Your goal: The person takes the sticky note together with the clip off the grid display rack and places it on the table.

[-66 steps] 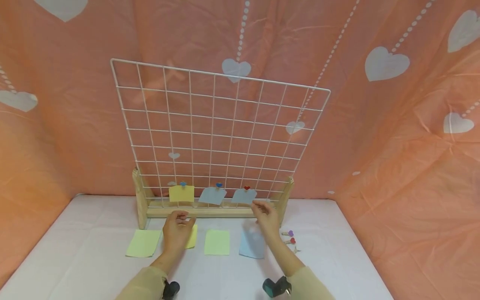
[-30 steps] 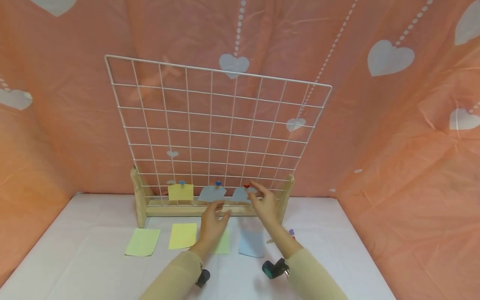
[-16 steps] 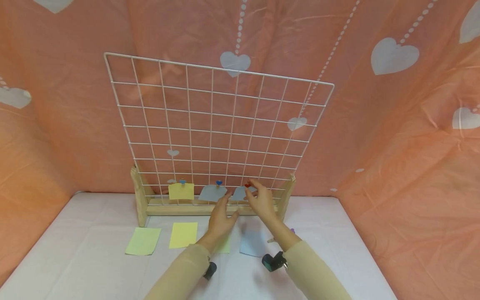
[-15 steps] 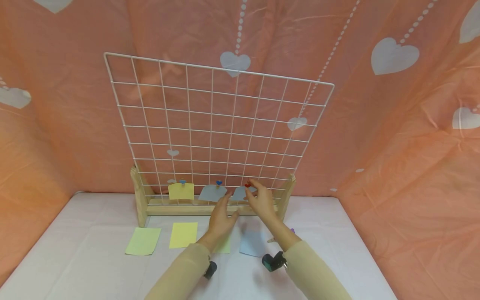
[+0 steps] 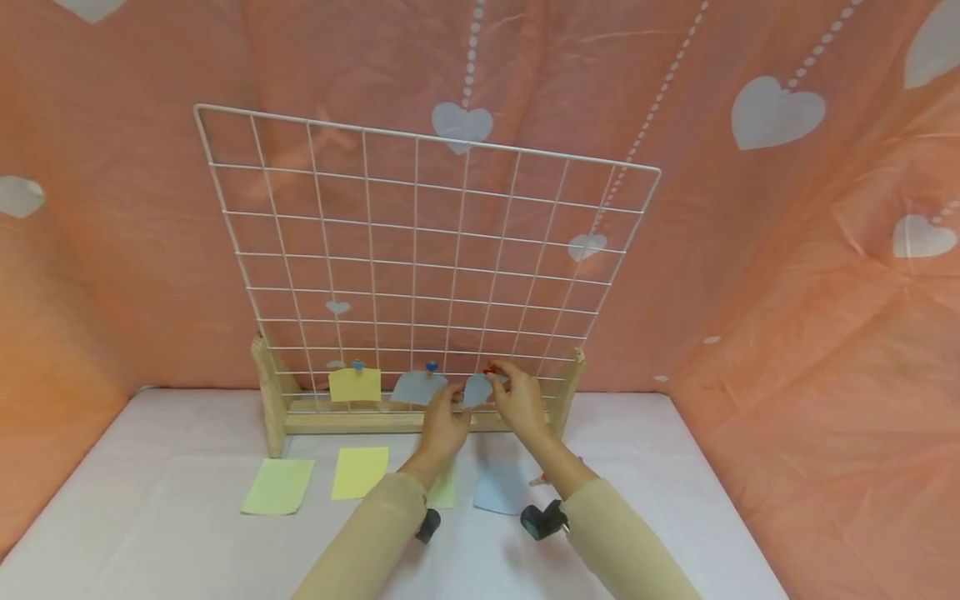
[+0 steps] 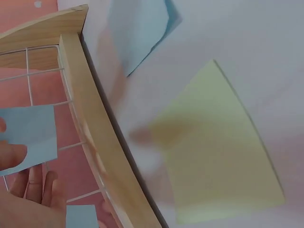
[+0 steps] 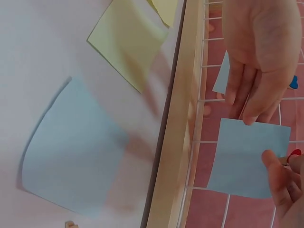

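Note:
My right hand (image 5: 521, 404) pinches a small wooden clothespin with a red heart (image 7: 294, 154) at the top of the right-hand blue sticky note (image 7: 244, 152) on the white wire grid (image 5: 435, 250). My left hand (image 5: 444, 423) pinches the left edge of that same note, its fingers (image 7: 249, 83) close together there. Two more notes hang to the left: a blue one (image 5: 416, 388) under a blue heart clothespin (image 5: 431, 367), and a yellow one (image 5: 354, 386) under a light blue heart clothespin (image 5: 358, 366).
A wooden stand (image 5: 352, 423) carries the grid. On the white table (image 5: 172, 500) lie a green note (image 5: 277, 487), a yellow note (image 5: 360, 472), a partly covered green note (image 5: 444, 490) and a blue note (image 5: 498, 488). Loose clothespins (image 5: 538, 480) lie partly behind the right forearm.
My left hand has moved right, from over the yellow note on the table to the hanging blue note's edge. The right hand has risen to the red heart clothespin. The note now looks bent.

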The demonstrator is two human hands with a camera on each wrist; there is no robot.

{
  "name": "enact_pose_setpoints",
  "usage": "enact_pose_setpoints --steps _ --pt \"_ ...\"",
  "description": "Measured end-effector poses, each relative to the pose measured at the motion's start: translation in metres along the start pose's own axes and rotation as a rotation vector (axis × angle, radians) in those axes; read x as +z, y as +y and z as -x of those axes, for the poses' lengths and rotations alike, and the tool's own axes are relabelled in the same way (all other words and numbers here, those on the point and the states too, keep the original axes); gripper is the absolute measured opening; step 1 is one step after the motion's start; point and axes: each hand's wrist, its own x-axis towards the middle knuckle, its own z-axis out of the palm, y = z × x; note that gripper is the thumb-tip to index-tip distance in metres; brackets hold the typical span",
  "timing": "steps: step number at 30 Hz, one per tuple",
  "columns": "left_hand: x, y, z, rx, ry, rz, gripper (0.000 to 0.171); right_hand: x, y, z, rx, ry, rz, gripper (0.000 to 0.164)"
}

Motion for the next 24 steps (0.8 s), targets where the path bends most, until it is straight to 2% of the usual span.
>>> enact_pose_setpoints --steps 9,14,20,24 --pt "0.0056 0.0043 -0.0057 -0.046 0.048 -0.022 0.020 -0.0014 0.0005 -0.0040 0.028 -0.023 -0.042 0.022" --pt "0.0058 0.0016 -0.0044 -0.071 0.076 -0.025 0.017 0.0006 0.0007 -0.0057 0.024 0.007 -0.053 0.017" --pt "0.0067 0.0011 -0.0010 -0.054 0.103 0.006 0.016 0.0024 0.0015 -0.0070 0.018 0.037 -0.013 0.014" --pt "0.0064 0.0036 0.0012 -0.063 0.098 0.020 0.016 0.0026 0.0004 -0.0076 0.025 0.067 0.012 0.013"
